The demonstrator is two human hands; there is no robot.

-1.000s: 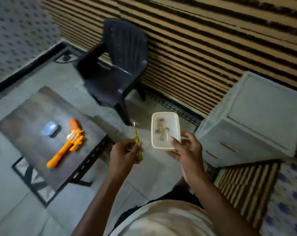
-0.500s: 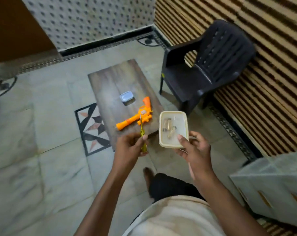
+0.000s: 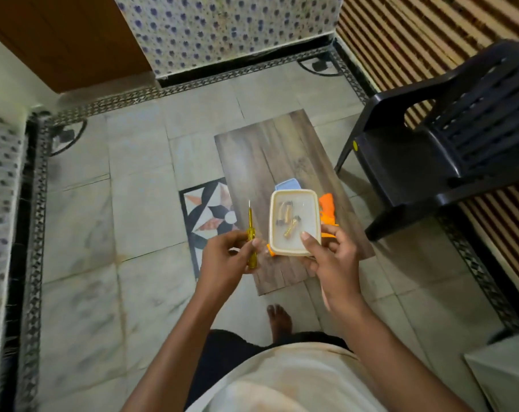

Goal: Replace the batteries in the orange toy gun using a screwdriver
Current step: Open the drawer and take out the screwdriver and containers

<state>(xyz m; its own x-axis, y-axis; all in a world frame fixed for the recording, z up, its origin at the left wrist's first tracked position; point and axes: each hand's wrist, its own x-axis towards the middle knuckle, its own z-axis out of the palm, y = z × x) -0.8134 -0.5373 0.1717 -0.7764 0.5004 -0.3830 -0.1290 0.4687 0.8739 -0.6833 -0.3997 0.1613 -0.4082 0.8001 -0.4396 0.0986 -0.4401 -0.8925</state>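
Carrying: left hand (image 3: 228,257) pinches yellow screwdriver (image 3: 251,242); right hand (image 3: 332,257) grips open battery container (image 3: 294,223), frame centre. Tilt risks batteries (image 3: 286,217) spilling.

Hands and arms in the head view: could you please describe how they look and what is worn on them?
Both forearms are bare to the frame's bottom edge: no sleeves, watch or bracelets show. The left hand and right hand wear no gloves or visible rings, and the fingernails look short.

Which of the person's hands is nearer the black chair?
The right hand, holding the box, is on the chair's side. The left hand, holding the screwdriver, is farther away.
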